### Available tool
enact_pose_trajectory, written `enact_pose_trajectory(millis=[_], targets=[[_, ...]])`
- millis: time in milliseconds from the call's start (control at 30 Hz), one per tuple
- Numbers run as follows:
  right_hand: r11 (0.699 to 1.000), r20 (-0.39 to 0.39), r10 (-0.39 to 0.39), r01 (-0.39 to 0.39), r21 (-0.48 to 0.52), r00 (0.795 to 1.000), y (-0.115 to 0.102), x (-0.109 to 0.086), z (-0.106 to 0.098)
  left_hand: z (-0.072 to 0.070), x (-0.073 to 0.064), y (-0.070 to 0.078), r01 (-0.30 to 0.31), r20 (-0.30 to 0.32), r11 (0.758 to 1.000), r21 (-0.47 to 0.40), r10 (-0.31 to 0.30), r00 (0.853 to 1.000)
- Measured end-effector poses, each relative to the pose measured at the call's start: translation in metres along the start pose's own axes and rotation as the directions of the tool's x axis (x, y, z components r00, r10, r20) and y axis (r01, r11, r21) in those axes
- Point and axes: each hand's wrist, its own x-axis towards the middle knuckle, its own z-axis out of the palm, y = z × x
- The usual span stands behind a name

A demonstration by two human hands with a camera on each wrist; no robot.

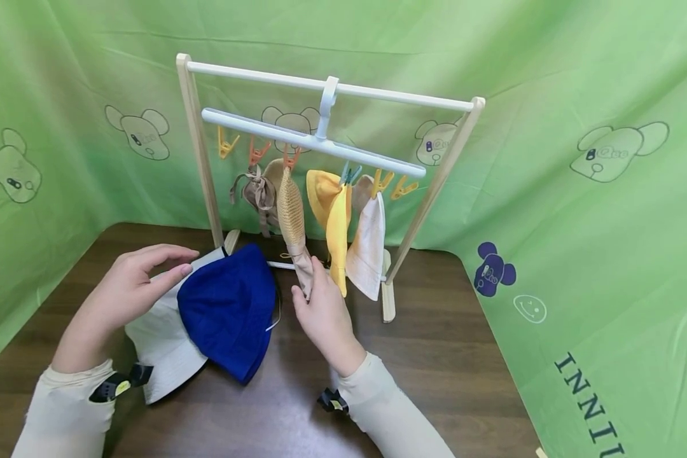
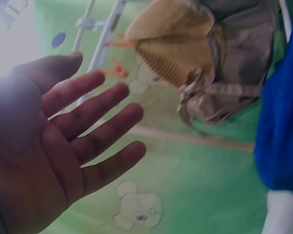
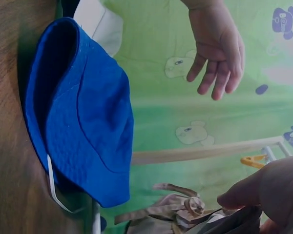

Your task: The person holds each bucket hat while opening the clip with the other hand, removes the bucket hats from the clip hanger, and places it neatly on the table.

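Note:
My right hand (image 1: 327,318) pinches the lower brim of a tan straw hat with a fabric edge (image 1: 291,207), which hangs from an orange clip (image 1: 291,156). In the right wrist view, the thumb (image 3: 241,192) lies against the hat's cloth. My left hand (image 1: 134,283) hovers with loosely bent fingers above a light bucket hat (image 1: 166,337) and holds nothing. The left wrist view shows its palm with the fingers spread. Overlapping the light hat on the table is a blue bucket hat (image 1: 229,312) with a white cord (image 3: 53,187).
A pale blue hanger (image 1: 263,130) hangs from a wooden stand's white rail (image 1: 406,97). A yellow hat (image 1: 338,235) and a white hat (image 1: 369,254) hang right of the straw hat. Yellow clips (image 1: 226,145) hold nothing at both ends. Green printed cloth (image 1: 607,254) surrounds the brown table (image 1: 435,369).

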Motion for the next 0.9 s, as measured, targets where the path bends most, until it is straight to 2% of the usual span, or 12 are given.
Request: enact_pose_trajectory(millis=[167,267,367,700,900], targets=[[1.000,0.001,0.010,-0.010,0.001,1.000,-0.002,-0.001,-0.004,0.016,0.008,0.004,0.016,0.030,1.000,0.007,-0.016,0.999],[1.000,-0.002,0.007,-0.007,0.005,1.000,-0.003,-0.001,-0.006,0.024,0.015,0.007,0.011,0.052,1.000,-0.009,-0.011,0.999],[1.000,-0.005,0.003,-0.003,0.001,1.000,-0.003,0.000,-0.008,0.029,0.024,0.010,0.041,0.065,0.998,-0.049,-0.038,0.997],[1.000,0.001,-0.025,0.025,0.002,1.000,-0.004,-0.001,-0.012,0.037,0.056,0.027,0.062,0.077,0.992,-0.109,-0.054,0.996],[0.999,-0.011,-0.038,0.038,-0.011,0.999,-0.004,0.000,-0.012,0.039,0.079,0.041,0.048,0.047,0.987,-0.155,-0.041,0.998]])
